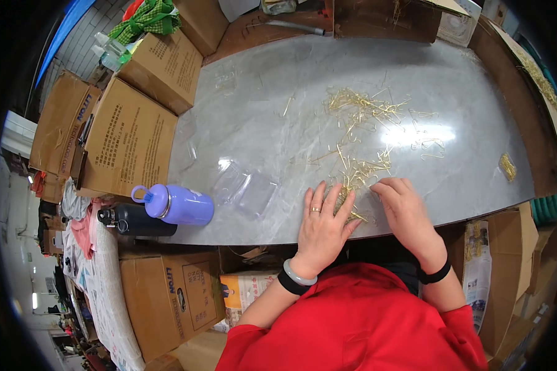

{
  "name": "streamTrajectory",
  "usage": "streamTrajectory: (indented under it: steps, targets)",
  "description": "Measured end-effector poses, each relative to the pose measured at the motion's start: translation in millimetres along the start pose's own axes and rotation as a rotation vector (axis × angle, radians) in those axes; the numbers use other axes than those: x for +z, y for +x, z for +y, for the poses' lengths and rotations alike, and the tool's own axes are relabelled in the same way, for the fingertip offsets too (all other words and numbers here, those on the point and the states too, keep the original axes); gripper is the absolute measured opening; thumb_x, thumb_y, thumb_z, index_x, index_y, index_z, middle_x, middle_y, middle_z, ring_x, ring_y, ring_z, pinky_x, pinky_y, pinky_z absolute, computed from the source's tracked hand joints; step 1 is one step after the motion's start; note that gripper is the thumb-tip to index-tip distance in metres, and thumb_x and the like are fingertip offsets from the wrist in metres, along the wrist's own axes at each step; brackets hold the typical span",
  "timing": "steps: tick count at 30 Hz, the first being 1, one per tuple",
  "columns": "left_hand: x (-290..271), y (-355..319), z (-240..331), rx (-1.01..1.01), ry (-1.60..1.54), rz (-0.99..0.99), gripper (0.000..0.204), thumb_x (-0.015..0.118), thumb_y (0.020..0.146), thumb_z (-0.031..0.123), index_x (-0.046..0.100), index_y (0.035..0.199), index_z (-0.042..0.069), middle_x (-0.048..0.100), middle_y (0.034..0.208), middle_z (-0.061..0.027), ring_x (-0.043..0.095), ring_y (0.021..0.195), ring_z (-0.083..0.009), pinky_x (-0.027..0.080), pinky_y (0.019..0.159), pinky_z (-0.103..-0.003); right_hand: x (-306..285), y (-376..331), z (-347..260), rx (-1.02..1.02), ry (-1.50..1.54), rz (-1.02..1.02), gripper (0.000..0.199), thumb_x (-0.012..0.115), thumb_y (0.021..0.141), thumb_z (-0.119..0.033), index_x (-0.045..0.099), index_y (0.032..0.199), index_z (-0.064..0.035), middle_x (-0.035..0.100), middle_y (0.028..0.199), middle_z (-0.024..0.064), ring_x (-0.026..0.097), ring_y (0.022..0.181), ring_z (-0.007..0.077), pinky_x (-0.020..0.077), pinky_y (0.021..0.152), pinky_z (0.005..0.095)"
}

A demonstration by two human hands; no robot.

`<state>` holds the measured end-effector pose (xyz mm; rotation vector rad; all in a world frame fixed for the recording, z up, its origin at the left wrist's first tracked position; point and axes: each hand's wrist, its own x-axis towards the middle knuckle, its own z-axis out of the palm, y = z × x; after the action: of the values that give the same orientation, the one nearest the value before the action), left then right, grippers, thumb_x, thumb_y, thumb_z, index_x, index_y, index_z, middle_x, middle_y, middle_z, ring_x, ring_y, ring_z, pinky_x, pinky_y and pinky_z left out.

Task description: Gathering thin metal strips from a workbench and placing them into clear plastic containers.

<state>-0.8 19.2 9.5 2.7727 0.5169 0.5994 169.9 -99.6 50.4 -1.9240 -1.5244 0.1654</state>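
My left hand [323, 232] lies at the near edge of the grey table, fingers stretched and apart. It rests over the near end of a heap of thin gold wire hooks [368, 172], and a few of them show between and under its fingers. To its right, my right hand [408, 213] is raised slightly beside the same heap, with thumb and fingertips drawn together. Whatever those fingertips may hold is too small to tell. Farther back lies another loose pile of gold hooks [364, 106], with several stray ones scattered around it.
Clear plastic cases [257, 195] lie left of my hands. Beyond them are a purple bottle [190, 205] and a black bottle [143, 221]. Cardboard boxes [130, 133] line the left side. A small bundle of gold hooks [507, 167] lies far right, near a brown cardboard wall [520, 105].
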Motion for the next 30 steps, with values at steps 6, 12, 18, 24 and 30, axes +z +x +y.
streamTrajectory:
  steps: [6, 12, 18, 24, 30]
  targets:
    - [0.4, -5.1, -0.4, -0.007, -0.056, 0.036, 0.067, 0.070, 0.091, 0.037, 0.047, 0.146, 0.005, 0.048, 0.142, -0.0174, 0.041, 0.135, -0.0423, 0.030, 0.115, -0.059, 9.6, 12.9, 5.4, 0.113, -0.357, 0.148, 0.041, 0.066, 0.085, -0.004, 0.061, 0.126, -0.0031, 0.056, 0.138, 0.0179, 0.053, 0.124, 0.0372, 0.0454, 0.102, 0.0449]
    - [-5.0, -7.5, -3.9, -0.051, -0.115, 0.057, 0.083, 0.069, 0.092, 0.042, 0.035, 0.149, -0.008, 0.043, 0.146, -0.0246, 0.038, 0.138, -0.0428, 0.027, 0.117, -0.059, 17.7, 10.3, 3.0, -0.070, -0.184, -0.134, 0.056, 0.073, 0.086, -0.021, 0.055, 0.137, -0.0059, 0.053, 0.144, 0.0132, 0.045, 0.135, 0.0378, 0.0321, 0.115, 0.0524]
    - [-6.1, -5.2, -2.0, -0.052, -0.036, -0.039, 0.083, 0.069, 0.092, 0.039, 0.034, 0.148, -0.010, 0.039, 0.150, -0.0260, 0.035, 0.141, -0.0429, 0.025, 0.118, -0.058, 28.9, 4.4, 0.6, -0.044, -0.316, -0.005, 0.049, 0.071, 0.086, -0.019, 0.060, 0.132, -0.0043, 0.054, 0.143, 0.0121, 0.043, 0.139, 0.0368, 0.0309, 0.117, 0.0523]
    - [-6.7, -1.9, -1.3, -0.046, -0.033, -0.030, 0.080, 0.069, 0.092, 0.036, 0.035, 0.149, -0.007, 0.039, 0.149, -0.0259, 0.035, 0.141, -0.0431, 0.026, 0.118, -0.058, 31.4, -6.8, 20.8, -0.100, 0.175, -0.050, 0.039, 0.071, 0.085, -0.016, 0.065, 0.122, -0.0053, 0.061, 0.134, 0.0126, 0.049, 0.133, 0.0368, 0.0398, 0.110, 0.0522]
    - [-8.5, 0.0, 0.1, -0.020, -0.036, -0.063, 0.059, 0.069, 0.093, 0.030, 0.051, 0.143, 0.006, 0.039, 0.150, -0.0238, 0.035, 0.141, -0.0442, 0.027, 0.116, -0.061, 19.0, -1.8, 9.2, 0.047, -0.277, 0.052, 0.049, 0.074, 0.084, -0.019, 0.060, 0.129, -0.0062, 0.055, 0.141, 0.0124, 0.045, 0.136, 0.0377, 0.0349, 0.114, 0.0523]
